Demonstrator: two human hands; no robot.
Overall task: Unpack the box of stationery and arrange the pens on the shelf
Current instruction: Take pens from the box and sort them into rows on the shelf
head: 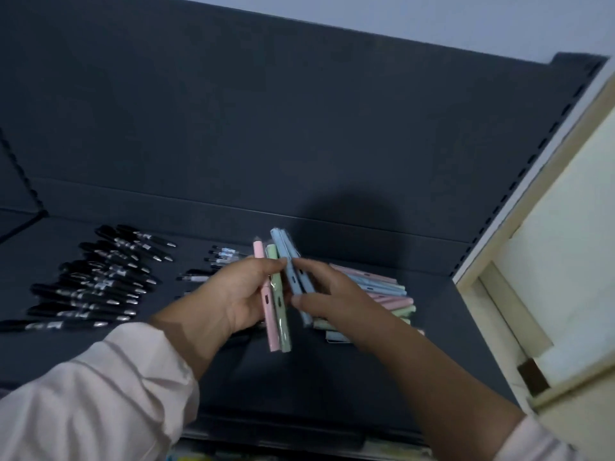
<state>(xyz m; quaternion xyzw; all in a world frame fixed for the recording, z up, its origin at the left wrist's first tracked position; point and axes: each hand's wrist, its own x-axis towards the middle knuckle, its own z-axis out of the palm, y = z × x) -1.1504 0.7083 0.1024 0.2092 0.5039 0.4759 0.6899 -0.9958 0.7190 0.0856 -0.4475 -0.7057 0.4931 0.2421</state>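
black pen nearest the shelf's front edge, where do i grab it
Likely mid-barrel, pinched from above across its width: the black pen lies flat on the shelf, with its near side free and a small gap behind it.

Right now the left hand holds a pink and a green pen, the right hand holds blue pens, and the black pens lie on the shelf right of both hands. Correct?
No: in the head view the black pens lie on the shelf left of both hands. The left hand does hold the pink pen and green pen, the right hand the blue pens.
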